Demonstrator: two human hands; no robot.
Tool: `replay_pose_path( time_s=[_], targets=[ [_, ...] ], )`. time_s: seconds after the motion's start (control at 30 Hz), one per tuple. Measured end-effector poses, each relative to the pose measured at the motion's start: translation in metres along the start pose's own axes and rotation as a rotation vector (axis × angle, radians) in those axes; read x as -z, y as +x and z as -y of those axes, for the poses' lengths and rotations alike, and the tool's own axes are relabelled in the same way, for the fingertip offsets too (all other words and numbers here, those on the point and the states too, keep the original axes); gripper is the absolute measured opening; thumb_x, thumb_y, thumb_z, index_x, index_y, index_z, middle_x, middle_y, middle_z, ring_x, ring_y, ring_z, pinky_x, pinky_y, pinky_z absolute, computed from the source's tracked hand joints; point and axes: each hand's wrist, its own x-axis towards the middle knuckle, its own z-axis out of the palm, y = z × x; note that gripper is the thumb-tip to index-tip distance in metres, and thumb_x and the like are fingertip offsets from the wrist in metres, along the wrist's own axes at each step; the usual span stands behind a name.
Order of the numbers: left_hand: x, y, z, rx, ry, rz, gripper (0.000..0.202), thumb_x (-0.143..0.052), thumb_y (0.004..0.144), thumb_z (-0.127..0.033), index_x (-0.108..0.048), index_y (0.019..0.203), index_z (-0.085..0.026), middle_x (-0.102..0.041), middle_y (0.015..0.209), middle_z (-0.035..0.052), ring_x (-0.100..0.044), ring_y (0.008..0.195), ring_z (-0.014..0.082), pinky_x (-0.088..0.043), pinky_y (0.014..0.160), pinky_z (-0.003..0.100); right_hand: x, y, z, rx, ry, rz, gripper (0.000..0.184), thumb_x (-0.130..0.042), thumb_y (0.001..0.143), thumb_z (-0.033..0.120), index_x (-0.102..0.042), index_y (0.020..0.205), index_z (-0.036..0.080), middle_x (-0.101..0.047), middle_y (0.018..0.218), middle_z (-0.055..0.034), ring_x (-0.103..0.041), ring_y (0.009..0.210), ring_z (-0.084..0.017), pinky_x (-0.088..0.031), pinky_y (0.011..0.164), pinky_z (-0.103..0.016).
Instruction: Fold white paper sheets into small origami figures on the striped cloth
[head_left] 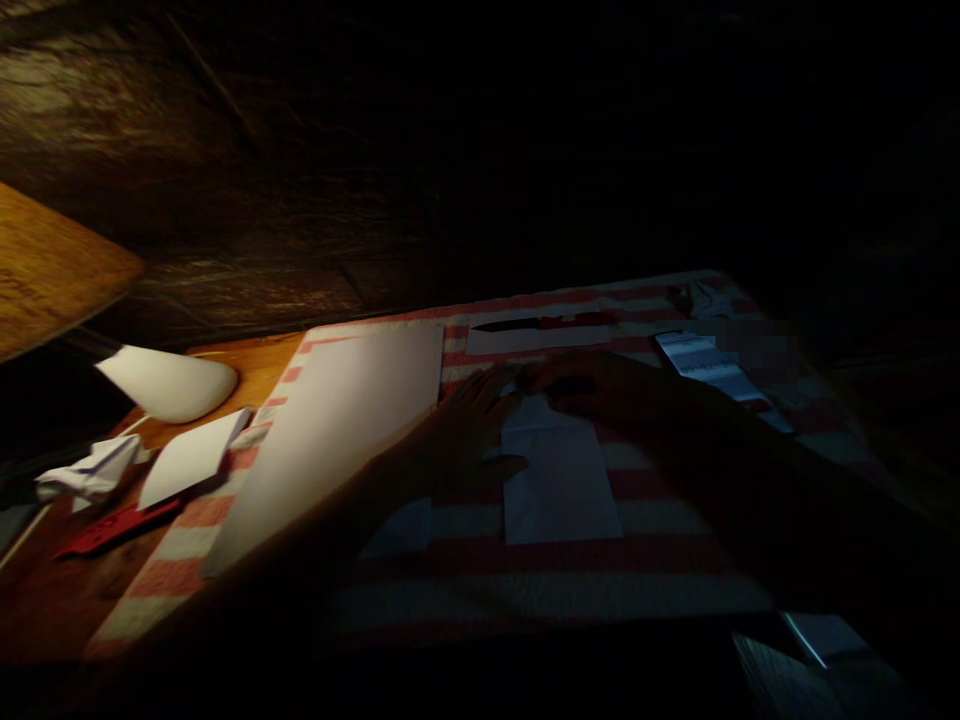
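Observation:
A narrow piece of folded white paper (559,490) lies on a red-and-white striped cloth (645,487) in dim light. My left hand (476,430) rests at its left edge with fingers stretched out and the thumb over the paper. At the far end of the paper, my right hand (577,380) has its fingers curled down, closed on the paper's edge; the fingertips are dark. Beyond both hands, a knife (540,322) with a dark blade and reddish handle lies on another white strip (525,342). A smaller paper piece (401,528) sits partly behind my left forearm.
To the left lies a large white sheet (330,410). Farther left are a white lamp (176,385), a white pad (195,460), crumpled paper (94,470) and a red object (120,527). A shiny flat packet or device (712,372) lies right. A dark wall (262,230) rises behind.

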Motion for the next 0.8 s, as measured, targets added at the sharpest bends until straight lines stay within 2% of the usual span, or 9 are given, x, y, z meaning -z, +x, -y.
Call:
replay_pose_path(
  time_s=[0.23, 0.43, 0.6, 0.7, 0.8],
  targets=[
    [-0.002, 0.000, 0.002, -0.002, -0.005, -0.027, 0.071, -0.061, 0.091, -0.055, -0.034, 0.145, -0.017, -0.032, 0.159, 0.0223, -0.036, 0.144, 0.0435, -0.038, 0.115, 0.064, 0.000, 0.001, 0.014, -0.008, -0.149, -0.007, 0.044, -0.060, 0.090, 0.012, -0.064, 0.133, 0.022, -0.066, 0.136, -0.0093, -0.062, 0.124, -0.022, -0.045, 0.108, -0.042],
    [-0.002, 0.001, 0.002, -0.038, 0.024, -0.023, 0.067, -0.058, 0.092, -0.056, -0.038, 0.140, -0.015, -0.040, 0.153, 0.0232, -0.033, 0.147, 0.0430, -0.037, 0.116, 0.064, -0.005, -0.002, 0.018, -0.005, -0.142, -0.064, 0.058, -0.058, 0.093, 0.017, -0.048, 0.150, 0.024, -0.056, 0.151, -0.0085, -0.057, 0.133, -0.021, -0.045, 0.110, -0.038],
    [-0.002, 0.002, 0.001, -0.019, 0.020, -0.015, 0.068, -0.054, 0.092, -0.058, -0.036, 0.141, -0.014, -0.043, 0.152, 0.0244, -0.033, 0.148, 0.0428, -0.035, 0.116, 0.064, 0.001, 0.000, 0.031, -0.052, -0.200, 0.014, 0.045, -0.059, 0.094, 0.020, -0.059, 0.139, 0.028, -0.067, 0.136, -0.0063, -0.065, 0.119, -0.023, -0.051, 0.100, -0.038],
    [0.000, 0.002, 0.000, -0.006, 0.029, 0.002, 0.065, -0.055, 0.092, -0.057, -0.039, 0.136, -0.013, -0.038, 0.156, 0.0263, -0.033, 0.148, 0.0436, -0.033, 0.117, 0.064, 0.004, 0.001, 0.041, -0.088, -0.389, 0.043, 0.032, -0.057, 0.098, 0.028, -0.069, 0.127, 0.029, -0.072, 0.125, -0.0070, -0.069, 0.104, -0.025, -0.052, 0.090, -0.038],
    [0.003, 0.003, -0.003, 0.012, 0.041, 0.020, 0.056, -0.058, 0.090, -0.057, -0.047, 0.122, -0.013, -0.036, 0.157, 0.0275, -0.034, 0.147, 0.0440, -0.033, 0.117, 0.063, 0.003, -0.002, 0.049, -0.124, -0.574, 0.048, 0.027, -0.057, 0.098, 0.032, -0.075, 0.116, 0.027, -0.075, 0.111, -0.0099, -0.069, 0.092, -0.027, -0.050, 0.083, -0.040]
  ],
)
